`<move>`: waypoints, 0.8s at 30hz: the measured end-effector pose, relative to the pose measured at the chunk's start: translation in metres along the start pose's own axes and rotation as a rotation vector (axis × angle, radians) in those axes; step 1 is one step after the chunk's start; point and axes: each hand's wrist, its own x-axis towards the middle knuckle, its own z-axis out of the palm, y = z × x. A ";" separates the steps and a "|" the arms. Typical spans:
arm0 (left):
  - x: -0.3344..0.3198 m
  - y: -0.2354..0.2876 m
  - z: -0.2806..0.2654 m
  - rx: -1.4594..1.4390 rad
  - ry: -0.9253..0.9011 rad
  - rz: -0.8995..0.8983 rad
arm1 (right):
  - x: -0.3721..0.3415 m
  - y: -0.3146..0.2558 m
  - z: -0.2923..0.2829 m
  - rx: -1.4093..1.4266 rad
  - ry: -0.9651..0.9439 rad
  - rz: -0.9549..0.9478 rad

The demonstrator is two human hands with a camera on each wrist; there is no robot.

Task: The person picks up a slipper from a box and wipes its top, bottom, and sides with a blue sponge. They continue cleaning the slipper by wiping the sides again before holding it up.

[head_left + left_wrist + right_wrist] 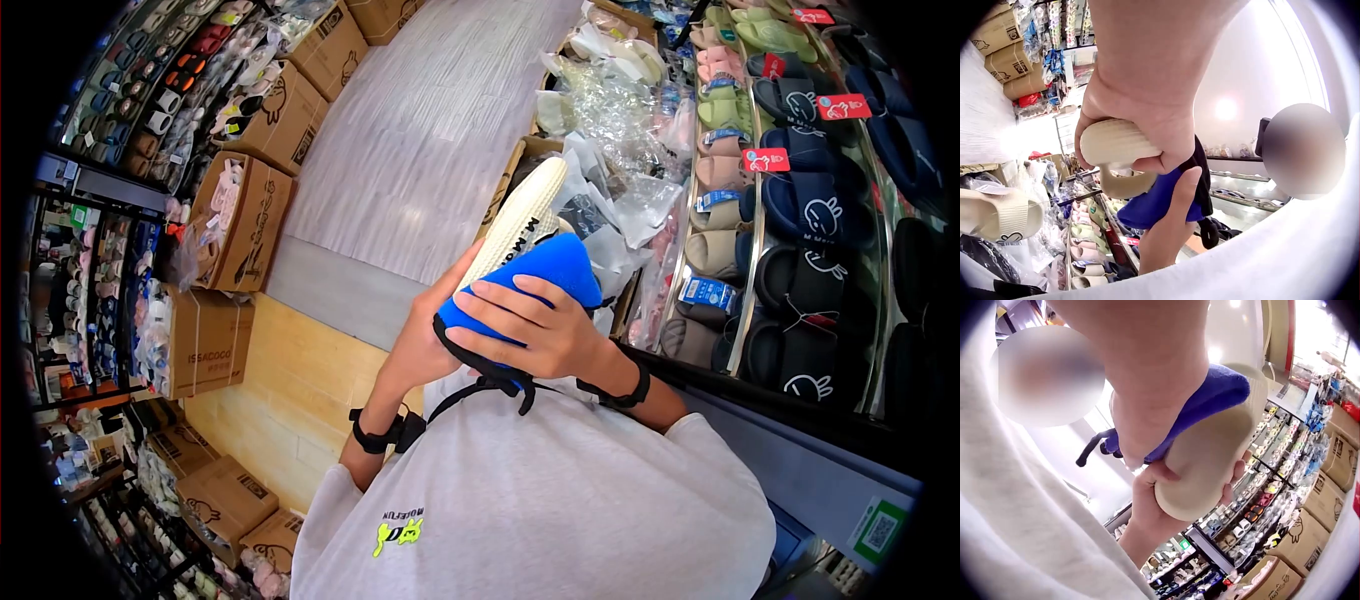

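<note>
A cream slide slipper (520,212) with black lettering on its strap is held in front of the shirt. My left hand (424,338) grips its near end, thumb on the sole and fingers round the far edge in the right wrist view. A blue cloth (552,268) with black edging and a dangling black cord lies over part of the slipper. Spread across this cloth, my right hand (545,328) holds it against the slipper, with its thumb (1184,190) on the cloth's other side. The slipper's pale sole (1200,465) faces the right wrist camera.
Shelves of slides (725,215) with red tags stand at the right. Beside them, clear plastic bags (620,105) fill open cartons. Along the left, cardboard boxes (212,343) stand before more shoe racks (130,90). Grey plank flooring (400,130) runs between.
</note>
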 end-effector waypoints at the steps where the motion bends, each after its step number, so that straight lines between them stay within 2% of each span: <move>1: -0.001 -0.004 -0.001 -0.004 0.012 0.009 | 0.000 0.003 -0.001 0.007 -0.014 0.010; 2: -0.002 -0.006 -0.002 -0.002 0.010 0.005 | 0.001 0.008 -0.005 0.015 -0.028 0.019; 4: -0.005 -0.005 -0.004 0.039 0.026 0.055 | 0.002 0.015 -0.010 0.057 -0.002 0.162; 5: -0.006 -0.001 -0.002 -0.023 0.028 -0.030 | 0.005 0.016 -0.012 0.070 0.028 0.218; 7: -0.006 -0.003 -0.004 -0.002 0.015 -0.041 | 0.009 0.016 -0.012 0.095 0.072 0.286; 10: -0.004 -0.005 -0.001 0.044 0.040 0.076 | 0.005 0.003 -0.005 0.068 0.020 0.211; 11: -0.004 -0.003 0.001 0.034 0.058 0.077 | 0.001 0.001 0.000 0.042 -0.008 0.129; 12: -0.005 -0.001 0.001 0.035 0.061 0.073 | 0.001 -0.006 0.001 0.062 -0.031 0.103; 14: -0.007 0.000 0.001 0.007 0.058 -0.048 | 0.001 -0.008 0.005 0.084 -0.048 0.069; 16: -0.011 -0.007 -0.001 0.005 0.068 -0.062 | 0.005 0.001 -0.001 0.109 -0.071 0.092; 18: -0.014 -0.009 -0.003 0.042 0.062 0.018 | 0.014 0.005 -0.006 0.136 -0.035 0.202; 20: -0.013 -0.005 -0.003 0.031 0.070 0.017 | 0.016 0.003 -0.004 0.135 -0.001 0.246; 23: -0.015 -0.004 -0.003 0.042 0.079 0.055 | 0.019 -0.010 -0.002 0.141 -0.016 0.255; 24: -0.015 -0.002 -0.003 0.043 0.081 0.054 | 0.019 -0.009 -0.001 0.119 -0.041 0.199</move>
